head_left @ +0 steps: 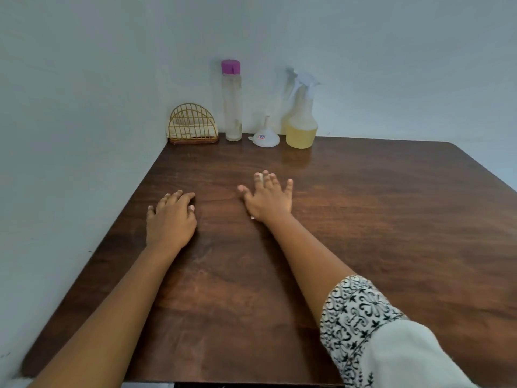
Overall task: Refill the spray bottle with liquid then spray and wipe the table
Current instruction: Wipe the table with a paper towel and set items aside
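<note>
Two hands rest palm-down on the table (391,219), apart, fingers relaxed and gripping nothing; the spray bottle (301,119) stands upright at the far edge by the wall, ahead and slightly right of the right hand (270,198), the nearer one; the left hand (170,219) lies further off. A forward reach by the right hand looks the likely start.

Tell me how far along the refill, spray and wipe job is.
Refill looks done: the spray bottle holds yellow liquid with its head on, the tall bottle is capped and the funnel set aside. In hand: the right hand presses flat on something white, likely wiping the table; the left hand rests on it. Spraying can't be confirmed; how much wiping is left is unclear.
</note>
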Demonstrator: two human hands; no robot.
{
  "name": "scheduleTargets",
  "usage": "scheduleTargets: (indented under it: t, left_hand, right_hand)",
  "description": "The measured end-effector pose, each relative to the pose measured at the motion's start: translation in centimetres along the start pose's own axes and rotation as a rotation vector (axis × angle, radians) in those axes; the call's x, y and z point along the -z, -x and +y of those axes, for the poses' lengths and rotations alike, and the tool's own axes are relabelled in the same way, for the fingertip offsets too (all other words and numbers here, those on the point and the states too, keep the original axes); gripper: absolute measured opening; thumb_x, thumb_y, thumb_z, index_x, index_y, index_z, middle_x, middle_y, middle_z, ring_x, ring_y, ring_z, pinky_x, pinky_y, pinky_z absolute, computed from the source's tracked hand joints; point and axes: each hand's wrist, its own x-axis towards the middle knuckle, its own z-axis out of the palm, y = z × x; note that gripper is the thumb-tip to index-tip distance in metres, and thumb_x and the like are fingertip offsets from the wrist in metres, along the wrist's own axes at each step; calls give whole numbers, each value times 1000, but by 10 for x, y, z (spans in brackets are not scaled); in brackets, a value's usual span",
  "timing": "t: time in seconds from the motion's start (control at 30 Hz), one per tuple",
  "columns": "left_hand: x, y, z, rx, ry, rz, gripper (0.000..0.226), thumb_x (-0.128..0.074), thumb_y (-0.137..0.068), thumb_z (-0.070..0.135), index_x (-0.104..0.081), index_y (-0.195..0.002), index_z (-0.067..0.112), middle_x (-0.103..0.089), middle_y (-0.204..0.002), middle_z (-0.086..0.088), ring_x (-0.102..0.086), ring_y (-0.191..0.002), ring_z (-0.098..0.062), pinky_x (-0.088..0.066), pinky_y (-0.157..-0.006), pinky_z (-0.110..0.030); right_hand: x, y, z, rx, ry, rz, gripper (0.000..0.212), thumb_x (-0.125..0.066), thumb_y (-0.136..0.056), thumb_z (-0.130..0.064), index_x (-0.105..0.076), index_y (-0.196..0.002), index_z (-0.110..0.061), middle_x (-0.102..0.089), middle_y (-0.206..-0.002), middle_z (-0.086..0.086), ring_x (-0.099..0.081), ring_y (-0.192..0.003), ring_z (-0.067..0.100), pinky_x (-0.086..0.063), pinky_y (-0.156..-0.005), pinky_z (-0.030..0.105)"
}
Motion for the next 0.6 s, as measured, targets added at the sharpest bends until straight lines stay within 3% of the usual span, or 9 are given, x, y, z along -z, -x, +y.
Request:
scheduleTargets:
  t: [0.3, 0.47, 0.6]
  left_hand:
    - [3, 5, 7, -41, -81, 32, 41, -40, -98, 22, -48, -138, 21, -43, -148, -8, -34, -139, -27, -24, -111, -57]
    - [7, 15, 19, -37, -70, 28, 40, -43, -97, 21, -51, -136, 18, -44, -147, -11, -36, -137, -30, -25, -110, -58]
    - [0, 41, 60, -161, -59, -20, 39, -43, -96, 24, -51, -135, 23, -41, -149, -6, -33, -139, -26, -23, -111, -56]
  right_hand:
    - [46, 61, 224, -460, 29, 24, 77, -5, -92, -65, -7, -152, -18, 0, -161, 2, 2, -148, 19, 9, -115, 55]
    - [47, 105, 245, -502, 30, 20, 80, -4, -91, -66, -4, -152, -15, 1, -161, 3, 3, -148, 19, 9, -115, 54]
    - [41, 134, 228, -381, 35, -1, 81, -6, -90, -67, -2, -152, -14, 2, -161, 3, 5, -148, 18, 10, -116, 51]
